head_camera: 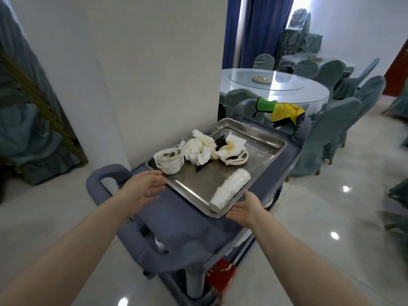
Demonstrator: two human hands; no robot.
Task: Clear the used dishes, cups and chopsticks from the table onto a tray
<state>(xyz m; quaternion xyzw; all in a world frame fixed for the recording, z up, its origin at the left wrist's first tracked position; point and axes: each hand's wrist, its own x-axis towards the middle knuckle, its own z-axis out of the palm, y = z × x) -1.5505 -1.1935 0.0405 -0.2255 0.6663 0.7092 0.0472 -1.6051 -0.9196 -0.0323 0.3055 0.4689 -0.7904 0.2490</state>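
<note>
A steel tray (260, 151) lies on top of a grey service cart (183, 226). On the tray are a stack of white bowls (169, 161), crumpled napkins (199, 149), soiled plates (234, 155), black chopsticks (220, 140) and a stack of white cups (229, 191) lying on its side. My left hand (144, 186) is open with its fingers at the tray's near left edge. My right hand (246, 208) is at the tray's near right corner, fingers relaxed and against the rim.
A white pillar stands just left of the cart. A green and yellow cloth (280, 111) hangs on the cart's far handle. Beyond is a round table (309, 91) with a glass turntable and covered chairs (331, 129). A red item (223, 272) sits low on the cart.
</note>
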